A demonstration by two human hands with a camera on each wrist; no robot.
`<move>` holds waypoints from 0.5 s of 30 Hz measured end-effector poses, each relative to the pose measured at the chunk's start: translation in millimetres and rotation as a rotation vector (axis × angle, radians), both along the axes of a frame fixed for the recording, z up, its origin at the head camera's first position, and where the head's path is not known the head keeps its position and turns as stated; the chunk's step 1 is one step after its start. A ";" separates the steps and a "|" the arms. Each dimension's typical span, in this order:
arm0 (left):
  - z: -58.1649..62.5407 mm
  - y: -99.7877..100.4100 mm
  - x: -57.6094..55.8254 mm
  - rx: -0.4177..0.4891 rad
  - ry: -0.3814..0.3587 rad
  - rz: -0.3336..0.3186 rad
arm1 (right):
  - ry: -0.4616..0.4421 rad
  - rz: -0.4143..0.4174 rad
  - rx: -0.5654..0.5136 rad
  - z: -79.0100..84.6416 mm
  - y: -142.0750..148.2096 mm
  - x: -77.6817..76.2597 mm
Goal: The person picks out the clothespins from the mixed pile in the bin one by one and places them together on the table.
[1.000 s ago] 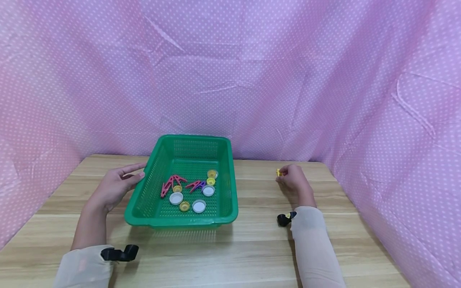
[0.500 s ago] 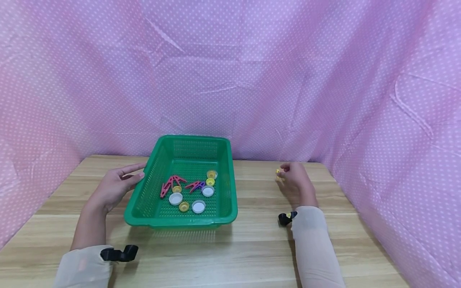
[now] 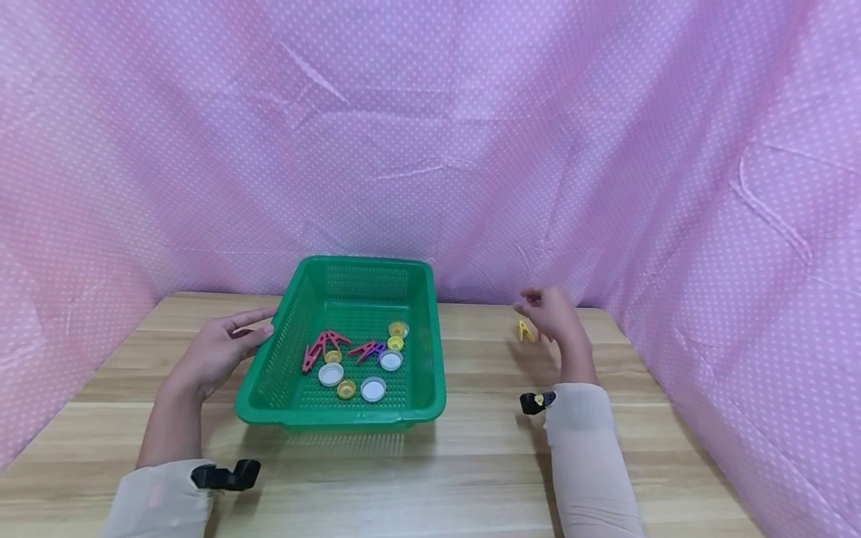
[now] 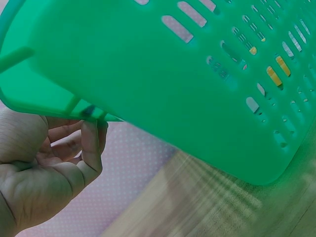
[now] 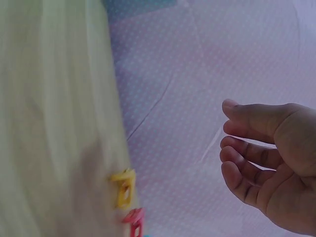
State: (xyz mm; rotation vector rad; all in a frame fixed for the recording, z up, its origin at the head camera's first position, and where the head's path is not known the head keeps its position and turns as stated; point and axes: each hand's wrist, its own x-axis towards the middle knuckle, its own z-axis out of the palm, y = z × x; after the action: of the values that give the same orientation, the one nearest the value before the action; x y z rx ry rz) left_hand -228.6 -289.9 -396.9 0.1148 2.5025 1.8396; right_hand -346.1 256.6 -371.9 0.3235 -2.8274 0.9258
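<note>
My left hand (image 3: 218,351) pinches the left rim of a green plastic basket (image 3: 339,415); the left wrist view has the fingers at the rim (image 4: 59,111). Inside the basket lie several pink clothespins (image 3: 312,354), a purple clothespin (image 3: 378,349), and several white caps (image 3: 373,388) and yellow caps (image 3: 346,388). On the right, my right hand (image 3: 553,314) hovers over the table with loosely bent fingers and holds nothing. Just below it a yellow clothespin (image 3: 525,331) stands on the wood. Beside that is a pink clothespin (image 5: 134,222), mostly hidden by the hand in the head view.
A wooden tabletop (image 3: 471,463) carries everything. Pink dotted cloth (image 3: 430,149) hangs behind the table and along its sides. In the right wrist view, a small blue bit (image 5: 147,235) shows at the bottom edge beside the pink clothespin.
My right hand has let go of the yellow clothespin and risen away from it, leaving it standing on the table. My left hand has kept its hold on the basket rim.
</note>
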 end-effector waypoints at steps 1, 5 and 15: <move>0.3 0.4 0.3 -0.001 0.000 0.000 | 0.006 0.003 0.008 3.5 -3.1 0.6; 0.8 1.1 0.8 0.006 -0.002 0.003 | 0.040 0.036 0.050 16.5 -19.8 2.3; 2.6 0.7 2.3 -0.003 -0.008 0.008 | 0.143 0.189 0.191 31.0 -70.5 6.2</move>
State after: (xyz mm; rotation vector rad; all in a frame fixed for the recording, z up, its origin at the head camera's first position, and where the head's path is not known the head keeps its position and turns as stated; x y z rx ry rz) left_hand -226.3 -289.2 -394.3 0.0970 2.5034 1.8359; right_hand -339.8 186.1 -340.9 0.6629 -2.7918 0.6341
